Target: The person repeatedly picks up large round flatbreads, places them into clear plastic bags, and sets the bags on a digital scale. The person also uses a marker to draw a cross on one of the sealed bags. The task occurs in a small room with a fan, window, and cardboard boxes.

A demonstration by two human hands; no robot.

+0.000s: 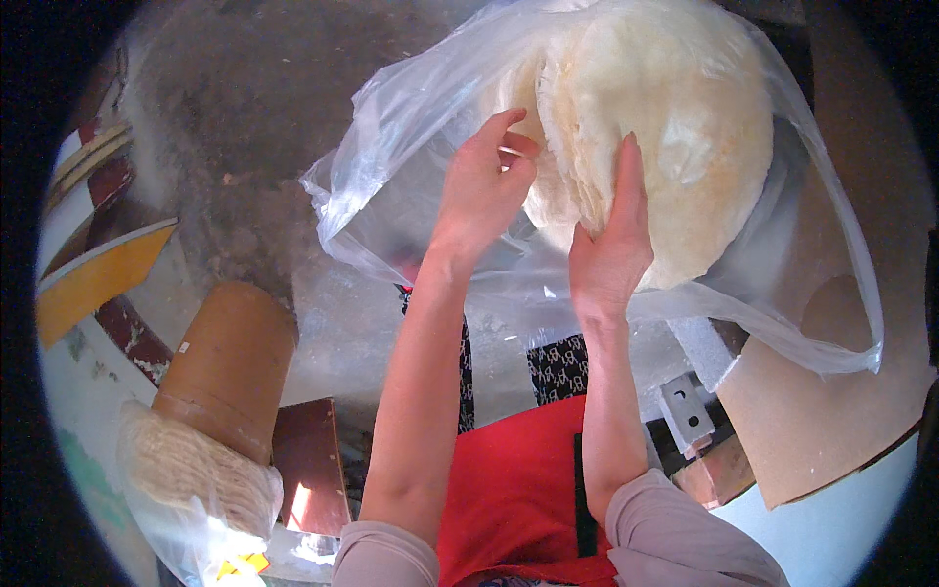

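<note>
A large clear plastic bag point(389, 147) spreads open before me. Inside it are several thin, round, cream-coloured sheets point(711, 191), with layered, ragged edges where they overlap near the middle. My right hand point(612, 257) grips the near edge of this stack, its fingers lying flat over the top sheet and the thumb at the layered edge. Over the stack's left side is my left hand point(488, 176), fingers curled. A thin white sliver point(511, 152) shows among its fingers; whether they pinch it, I cannot tell.
To the lower left stand a brown cylinder point(227, 359), a clear bag of pale strands point(198, 469) and a dark red board point(312, 469). A yellow-orange panel point(110, 275) leans further left. At right are a brown board point(807, 433) and a grey block with holes point(686, 414).
</note>
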